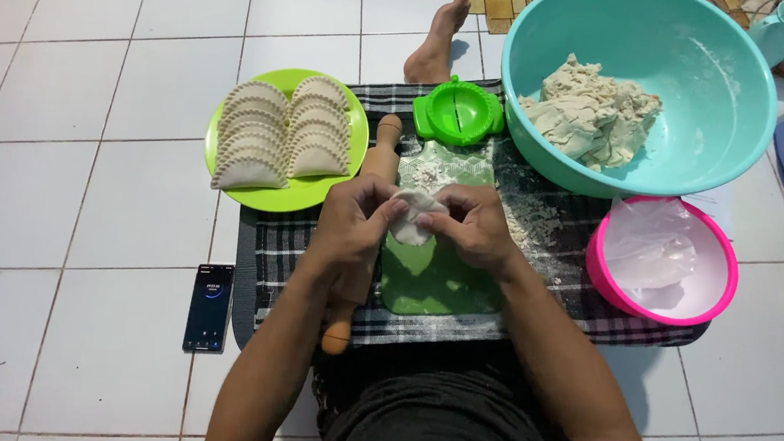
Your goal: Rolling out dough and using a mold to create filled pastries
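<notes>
Both hands pinch one small piece of dough point(414, 215): the left hand point(354, 217) and the right hand point(475, 226) each have fingertips closed on an opposite edge, so the grip is clamped on the dough from both sides; the pale, soft, floppy piece hangs between them, its long axis running roughly hand to hand, its lower lobe drooping toward the person (edges partly hidden by fingers). Just beneath lies a smooth green mat point(434, 281) on a checked black-and-white cloth point(544, 215) dusted with flour; a wooden rolling pin point(361, 246) passes under the left hand; just beyond sits a green plastic dumpling press point(458, 111); farther left, a lime plate point(353, 123) of crimped half-moon pastries point(282, 130); farther right, a teal bowl point(704, 106) holding a ragged dough mass point(591, 110).
</notes>
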